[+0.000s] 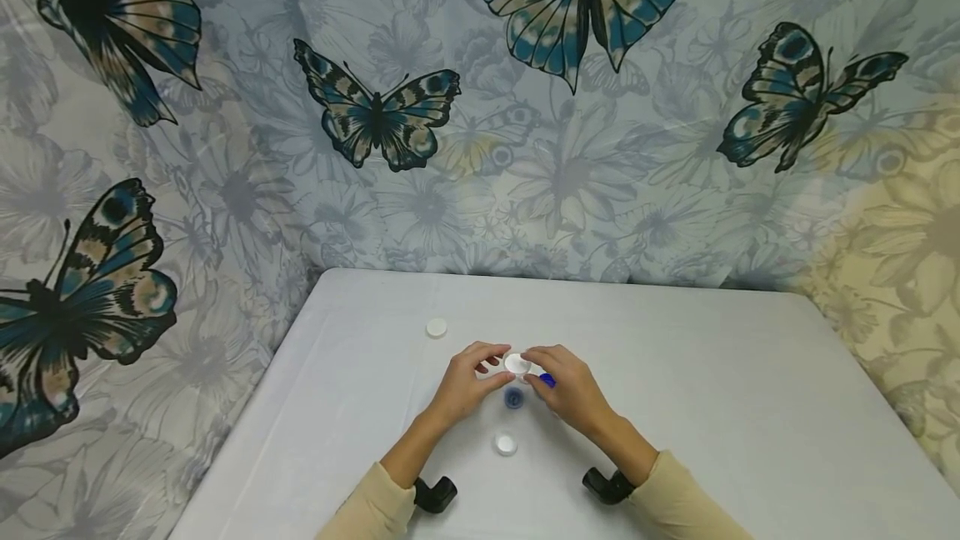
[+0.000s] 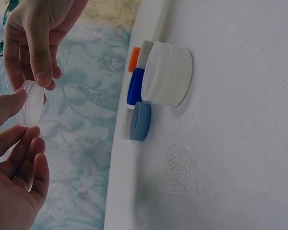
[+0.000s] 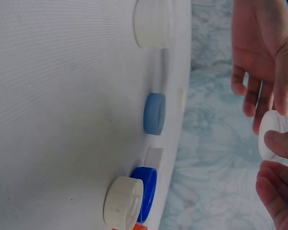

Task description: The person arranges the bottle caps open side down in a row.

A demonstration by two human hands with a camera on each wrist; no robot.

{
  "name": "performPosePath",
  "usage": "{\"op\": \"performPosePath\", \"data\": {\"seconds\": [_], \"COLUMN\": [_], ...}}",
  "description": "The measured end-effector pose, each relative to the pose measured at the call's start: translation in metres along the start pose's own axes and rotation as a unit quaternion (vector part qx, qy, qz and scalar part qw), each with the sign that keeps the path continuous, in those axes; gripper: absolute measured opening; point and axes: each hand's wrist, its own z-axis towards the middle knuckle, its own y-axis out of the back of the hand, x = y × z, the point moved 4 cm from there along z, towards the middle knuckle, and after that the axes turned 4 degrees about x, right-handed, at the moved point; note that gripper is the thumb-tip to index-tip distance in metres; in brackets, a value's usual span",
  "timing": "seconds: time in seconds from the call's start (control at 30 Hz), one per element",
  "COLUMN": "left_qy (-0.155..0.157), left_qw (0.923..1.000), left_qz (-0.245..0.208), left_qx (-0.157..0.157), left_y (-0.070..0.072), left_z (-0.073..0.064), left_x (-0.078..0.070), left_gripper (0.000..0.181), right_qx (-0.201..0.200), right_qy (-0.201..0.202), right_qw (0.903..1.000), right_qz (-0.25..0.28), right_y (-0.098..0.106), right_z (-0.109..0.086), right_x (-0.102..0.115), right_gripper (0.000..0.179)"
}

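A round whitish, partly see-through cap [image 2: 32,106] is held up above the table between both hands. My left hand [image 1: 467,383] pinches it with thumb and fingertips from one side. From the other side my right hand [image 1: 573,390] grips its edge, the thumb lying over the rim in the right wrist view. Just below the hands sits a light-blue cap [image 1: 513,397] on the table. A dark-blue cap [image 1: 547,379] is partly covered by the right hand. Nearer the body lies a white cap [image 1: 506,443].
Another white cap [image 1: 437,328] lies farther back on the left of the white-covered table [image 1: 750,407]. Beside the dark-blue cap the left wrist view shows an orange cap [image 2: 133,59]. Butterfly-patterned cloth [image 1: 570,190] hangs behind the table.
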Motion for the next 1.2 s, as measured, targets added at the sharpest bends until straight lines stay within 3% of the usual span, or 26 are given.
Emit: {"op": "performPosePath", "data": {"seconds": [0.3, 0.77, 0.9, 1.2], "left_qy": [0.005, 0.030, 0.023, 0.029], "left_qw": [0.9999, 0.9980, 0.9984, 0.9974], "left_qz": [-0.015, -0.055, -0.050, -0.063], "left_qx": [-0.007, -0.012, -0.016, -0.021], "left_y": [0.0021, -0.0049, -0.0046, -0.0033], "left_z": [0.0016, 0.0006, -0.0001, -0.0003], "left_x": [-0.0023, 0.0009, -0.0007, -0.0025], "left_gripper": [0.039, 0.035, 0.028, 0.026], "right_qx": [-0.036, -0.058, -0.058, -0.026], "right_qy": [0.028, 0.037, 0.026, -0.049], "right_qw": [0.9990, 0.9975, 0.9973, 0.9897], "right_qz": [0.000, 0.016, 0.037, 0.132], "right_y": [0.0017, 0.0040, 0.0053, 0.0019], "right_z": [-0.0014, -0.0046, -0.0052, -0.0077], "right_x": [0.0009, 0.0018, 0.0007, -0.0051], "right_gripper": [0.038, 0.038, 0.039, 0.037]}}
